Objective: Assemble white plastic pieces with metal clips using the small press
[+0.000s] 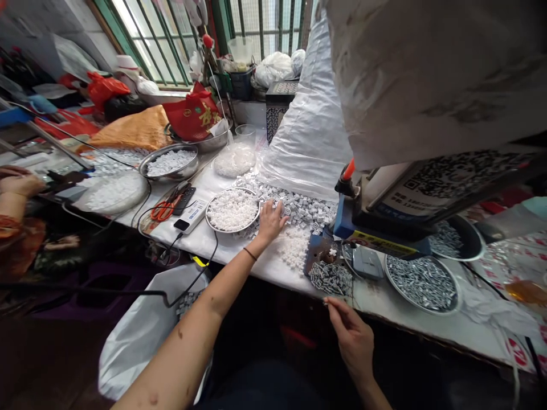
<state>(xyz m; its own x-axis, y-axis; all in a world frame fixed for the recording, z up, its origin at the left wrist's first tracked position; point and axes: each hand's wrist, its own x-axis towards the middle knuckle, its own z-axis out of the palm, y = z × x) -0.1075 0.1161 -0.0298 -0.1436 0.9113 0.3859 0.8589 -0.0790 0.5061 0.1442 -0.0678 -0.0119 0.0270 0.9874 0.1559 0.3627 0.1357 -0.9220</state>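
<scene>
My left hand [272,221] reaches over the bench, fingers spread, touching the edge of a heap of small white-grey square parts [305,208]. Just left of it is a round metal tray of white plastic pieces [233,210]. Below and right of that hand lies a loose pile of small white pieces [294,248]. My right hand [352,336] is in front of the bench edge, thumb and index finger pinched on a tiny piece too small to name. Above it, dark metal screws [331,278] lie on a metal plate [317,250] at the machine's base.
A blue machine [376,233] stands right, beside a bowl of screws [421,285]. Orange scissors [164,209], a power bank [190,216] and cables lie left. A white sack [141,336] hangs below the bench edge. Another person's hand [21,183] is at far left.
</scene>
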